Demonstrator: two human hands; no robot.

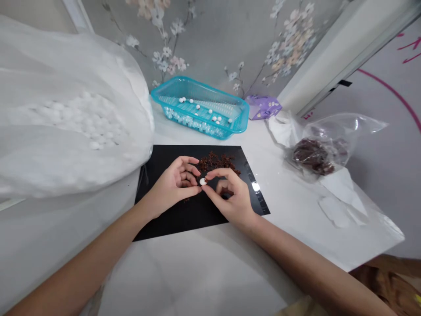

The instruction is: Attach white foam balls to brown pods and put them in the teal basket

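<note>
A small white ball (203, 181) is held between the fingertips of both hands, above a black mat (184, 219). My left hand (176, 180) comes in from the left, fingers curled and thumb against the ball's near side. From the right, my right hand (232, 193) pinches at the same ball with thumb and forefinger. A bit of dark brown material shows at the right forefinger's tip, against the ball. Just beyond the hands lies a loose heap of reddish-brown shreds (215, 161) on the mat. The fingertips partly cover the ball.
Behind the mat stands a turquoise plastic basket (200, 125) with several white balls. At left bulges a large white bag (108, 171) of similar balls. To the right are a purple packet (263, 106), a clear bag of brown material (314, 156) and white paper (345, 188).
</note>
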